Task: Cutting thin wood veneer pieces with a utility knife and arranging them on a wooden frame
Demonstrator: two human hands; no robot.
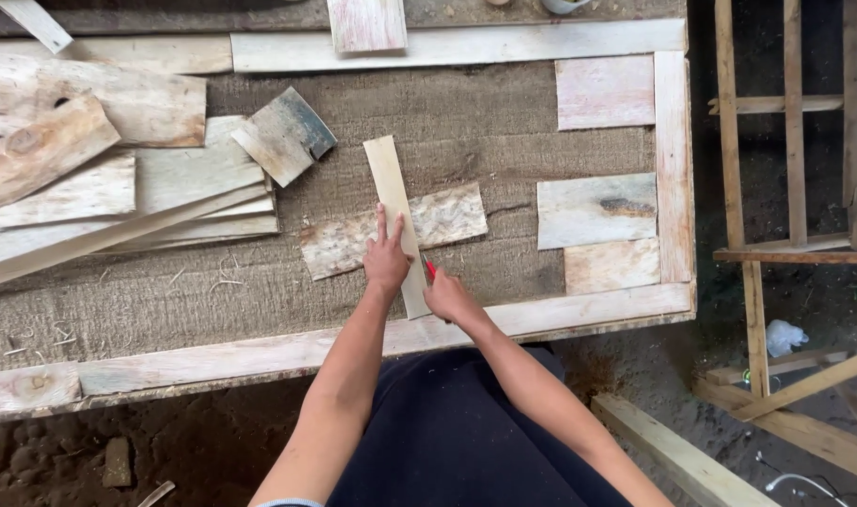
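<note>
Head view looks straight down on a large wooden frame (673, 169) laid over a rough brown board, with flat offcuts already fitted inside its right corner. The left hand (386, 258) lies flat, fingers spread, pressing a narrow pale wood strip (391, 183) down across a mottled wood offcut (443, 218); the strip runs from above the offcut down toward the near rail of the frame. The right hand (450, 296) is closed around a red pencil (429, 268), its tip set against the strip's right edge, just beside the left hand. The two hands sit close together but do not touch.

Judging from this, the step in hand is marking a line on the offcut with the strip used as a straightedge. Finishing that line calls for steady downward pressure so the strip does not slide, and for keeping the pencil tight to the edge along its length.

A pile of weathered planks (100, 188) lies at the left, and a small grey-tipped offcut (286, 134) rests beside it. No packages, labels or signs show; only a crumpled white scrap (783, 336) lies on the dirt at the right, near a slatted wooden frame (790, 141).
</note>
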